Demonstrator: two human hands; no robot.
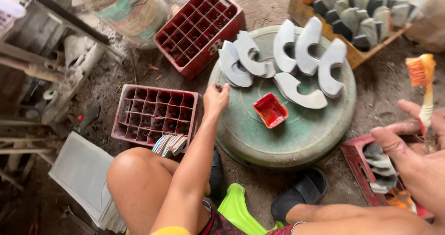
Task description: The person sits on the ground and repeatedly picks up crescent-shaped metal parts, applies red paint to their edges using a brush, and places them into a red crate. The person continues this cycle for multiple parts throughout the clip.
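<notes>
Six grey crescents and one red dish sit on a green drum as the left hand curls at its edge, the right hand pinching a brush, two crates alongside.

A small brush with orange-red bristles and a pale paint-smeared handle is standing upright, bristles up. Six flat grey crescent-shaped pieces are lying overlapping on the far half of the round green lid, just behind a small square red paint dish.
</notes>
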